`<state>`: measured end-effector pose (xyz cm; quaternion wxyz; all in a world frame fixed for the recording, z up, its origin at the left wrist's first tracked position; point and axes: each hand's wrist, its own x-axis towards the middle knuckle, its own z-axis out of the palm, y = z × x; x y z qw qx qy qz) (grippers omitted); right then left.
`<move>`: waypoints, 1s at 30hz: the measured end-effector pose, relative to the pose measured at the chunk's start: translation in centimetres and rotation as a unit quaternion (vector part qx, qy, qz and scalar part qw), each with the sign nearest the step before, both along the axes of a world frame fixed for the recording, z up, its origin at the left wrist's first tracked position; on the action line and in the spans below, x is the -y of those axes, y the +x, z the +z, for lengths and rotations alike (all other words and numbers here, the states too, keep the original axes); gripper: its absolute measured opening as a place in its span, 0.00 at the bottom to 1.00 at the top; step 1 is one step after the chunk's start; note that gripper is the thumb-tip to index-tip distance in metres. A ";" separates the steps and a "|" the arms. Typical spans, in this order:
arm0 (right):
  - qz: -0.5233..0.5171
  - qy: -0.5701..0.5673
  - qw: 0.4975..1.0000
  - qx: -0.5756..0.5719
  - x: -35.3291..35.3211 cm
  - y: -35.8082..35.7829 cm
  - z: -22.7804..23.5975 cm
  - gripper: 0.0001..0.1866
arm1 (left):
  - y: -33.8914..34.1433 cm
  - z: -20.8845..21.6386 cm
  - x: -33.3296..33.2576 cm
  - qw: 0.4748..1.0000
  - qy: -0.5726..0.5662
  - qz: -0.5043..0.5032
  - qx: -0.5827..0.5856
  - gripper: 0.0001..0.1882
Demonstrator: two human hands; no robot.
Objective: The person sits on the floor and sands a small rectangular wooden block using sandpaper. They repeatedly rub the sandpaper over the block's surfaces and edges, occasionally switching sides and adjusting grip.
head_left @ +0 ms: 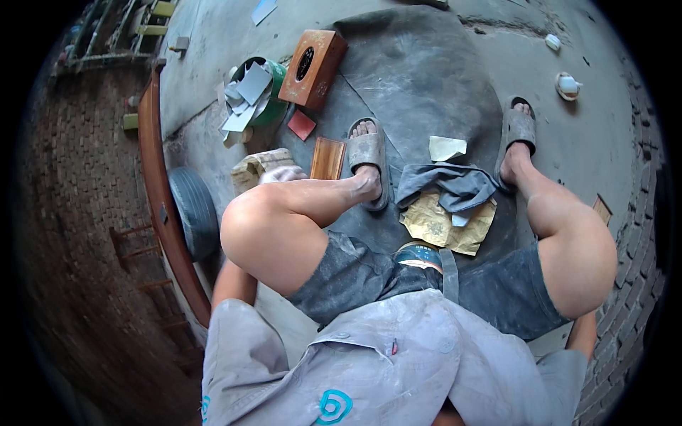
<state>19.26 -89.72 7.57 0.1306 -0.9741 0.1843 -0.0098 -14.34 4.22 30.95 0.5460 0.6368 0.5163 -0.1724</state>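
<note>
One left hand (284, 174) by striped cloth (246, 168); can't tell its grip; open mat (419, 74) past box's (328, 67) edge.

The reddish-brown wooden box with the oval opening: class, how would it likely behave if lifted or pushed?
The wooden box should feel stiff, given its straight edges. Its dark oval opening suggests a hollow inside, so it may be light for its size. Pushed, it would probably slide rather than roll, having flat sides.

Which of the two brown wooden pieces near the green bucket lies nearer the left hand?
The flat piece beside the left slipper; the box with an oval opening sits farther from the left hand, by the bucket.
</note>
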 end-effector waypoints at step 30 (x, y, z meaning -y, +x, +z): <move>0.690 0.038 0.706 -0.157 -54.2 0.4 1.2 0.16 | 0.1 -14.2 9.5 0.972 -0.037 0.208 0.107 0.26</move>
